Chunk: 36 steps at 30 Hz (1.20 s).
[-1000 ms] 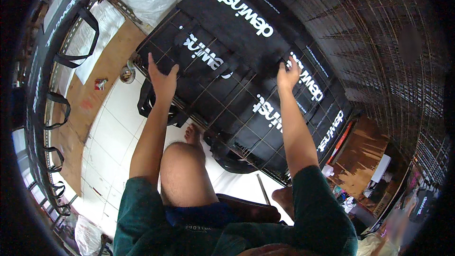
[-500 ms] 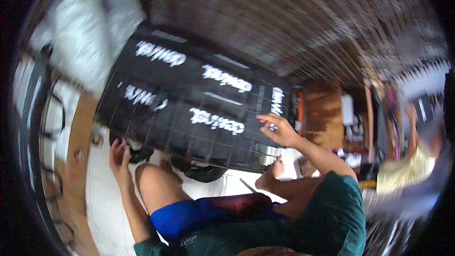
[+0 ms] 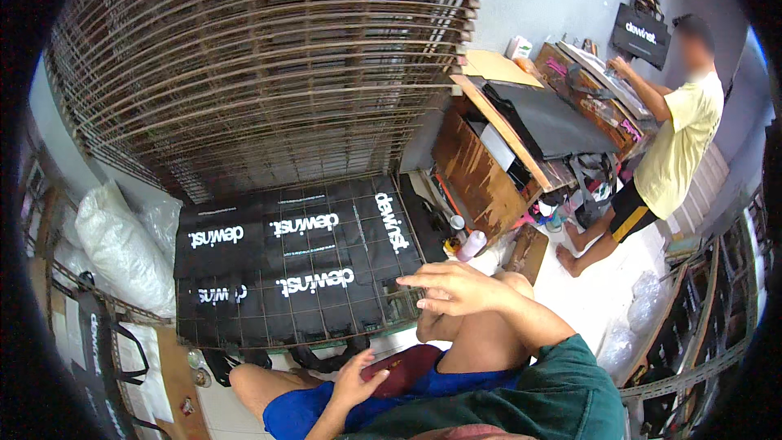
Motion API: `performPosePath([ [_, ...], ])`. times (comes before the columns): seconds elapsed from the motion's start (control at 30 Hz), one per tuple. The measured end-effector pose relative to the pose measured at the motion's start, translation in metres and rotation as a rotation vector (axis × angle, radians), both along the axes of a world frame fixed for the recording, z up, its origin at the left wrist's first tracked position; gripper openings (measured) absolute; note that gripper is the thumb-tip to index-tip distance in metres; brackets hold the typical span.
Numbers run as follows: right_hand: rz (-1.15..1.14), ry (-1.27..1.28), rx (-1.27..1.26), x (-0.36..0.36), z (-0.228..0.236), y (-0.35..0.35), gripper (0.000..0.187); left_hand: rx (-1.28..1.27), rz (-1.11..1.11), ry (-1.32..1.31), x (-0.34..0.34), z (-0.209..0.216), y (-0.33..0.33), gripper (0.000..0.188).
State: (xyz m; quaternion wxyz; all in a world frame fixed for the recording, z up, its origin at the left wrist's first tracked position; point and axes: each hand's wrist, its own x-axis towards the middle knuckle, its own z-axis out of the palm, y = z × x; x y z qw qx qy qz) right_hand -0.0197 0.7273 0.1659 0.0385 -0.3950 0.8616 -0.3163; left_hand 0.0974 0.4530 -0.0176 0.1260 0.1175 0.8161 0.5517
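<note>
Several black tote bags (image 3: 314, 297) with white lettering lie flat in front of me, with thin grid lines of a wire rack tray (image 3: 358, 248) showing across them. My right hand (image 3: 452, 287) is raised by the bags' near right corner, over my bent leg. Its fingers are stretched out and hold nothing. Above my lap is my left hand (image 3: 354, 381), fingers apart and loosely bent, nothing in them. Beside it lies a dark red patch of cloth (image 3: 405, 371) on my lap. Black straps (image 3: 330, 356) hang below the bags' near edge.
A tall stack of wire rack trays (image 3: 277, 73) rises behind the bags. Bundled clear plastic (image 3: 122, 248) stands left. More black bags (image 3: 106, 358) lie at lower left. Rightward are a wooden workbench (image 3: 489, 171), a pink-white bottle (image 3: 472, 245) and a standing person (image 3: 680, 130) in yellow.
The view has tilted up, bringing the rack stack and bench into sight. My right hand has drawn back from over the bags; my left hand has come from the left side to my lap.
</note>
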Motion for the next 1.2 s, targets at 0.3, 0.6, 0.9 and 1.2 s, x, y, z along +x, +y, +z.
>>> performPosePath([
  [0.3,-0.182,-0.061,0.119,0.002,-0.009,0.058,0.050,-0.352,-0.209,-0.393,-0.029,-0.089,0.005,0.061],
  [0.6,-0.080,-0.146,0.170,0.010,-0.013,0.068,0.057,-0.559,-0.311,-0.419,-0.033,-0.117,0.003,0.076],
  [0.9,-0.034,-0.189,0.141,0.007,-0.005,0.064,0.060,-0.516,-0.273,-0.497,-0.030,-0.141,-0.002,0.086],
  [1.2,-0.095,-0.137,-0.116,0.001,0.007,0.076,0.063,-0.543,-0.249,-0.506,-0.030,-0.111,0.005,0.086],
])
